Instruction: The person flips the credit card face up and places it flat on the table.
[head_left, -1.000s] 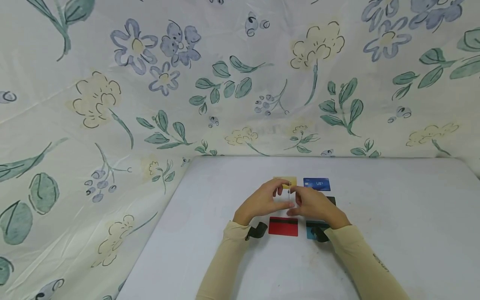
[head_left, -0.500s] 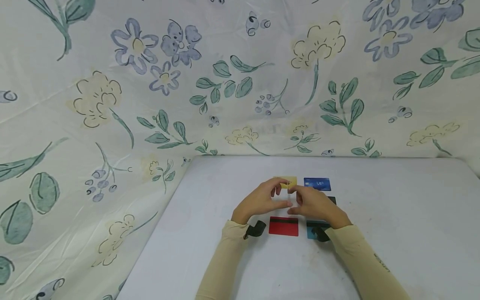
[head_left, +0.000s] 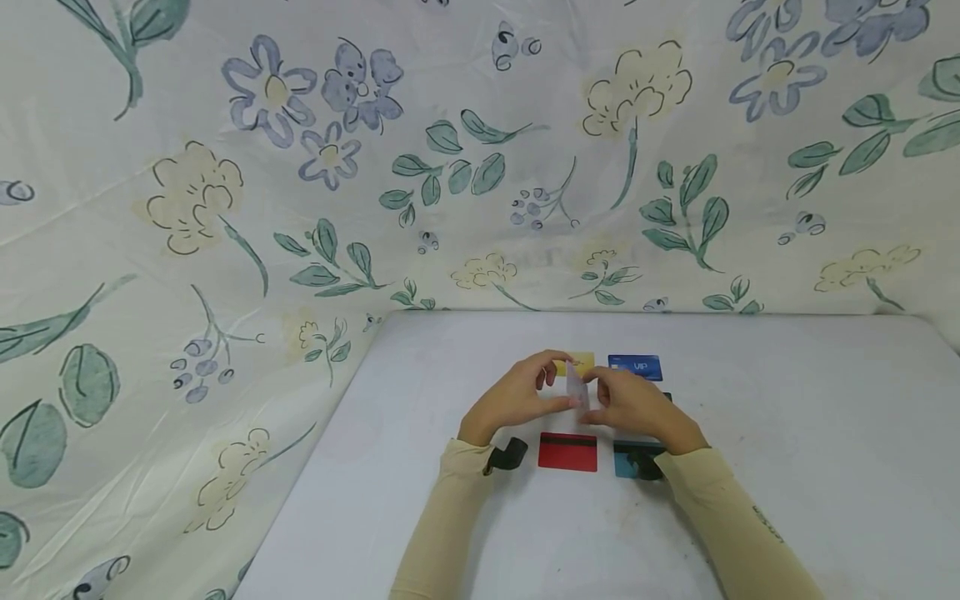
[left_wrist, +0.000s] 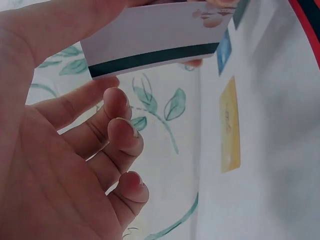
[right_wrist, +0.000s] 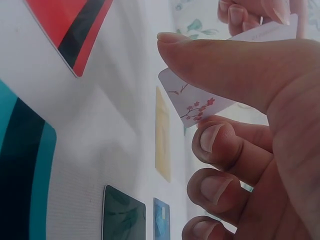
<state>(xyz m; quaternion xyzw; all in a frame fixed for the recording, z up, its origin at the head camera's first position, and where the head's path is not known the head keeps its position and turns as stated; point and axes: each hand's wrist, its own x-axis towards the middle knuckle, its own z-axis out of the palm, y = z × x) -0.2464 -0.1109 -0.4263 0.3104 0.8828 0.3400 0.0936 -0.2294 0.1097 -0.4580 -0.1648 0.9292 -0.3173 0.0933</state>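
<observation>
A white card [head_left: 576,390] stands on edge between the two hands above the table. My left hand [head_left: 517,392] pinches it between thumb and index finger, its other fingers loosely curled. From the other side my right hand [head_left: 633,404] pinches the card's near end with thumb and index finger. In the left wrist view, the card's face [left_wrist: 155,35] carries a dark stripe along one long edge. The right wrist view shows red blossoms printed on the card [right_wrist: 192,104], partly covered by the right thumb.
Behind the hands lie a yellow card [head_left: 582,363] and a blue VIP card [head_left: 634,367]. In front are a red card [head_left: 567,456] with a black stripe and a teal card [head_left: 624,468], partly covered. A dark green card [right_wrist: 122,217] lies mostly hidden under the right hand.
The white card has turned from nearly edge-on so that one face shows in the head view. Both hands have shifted slightly, the left a little up and left.
</observation>
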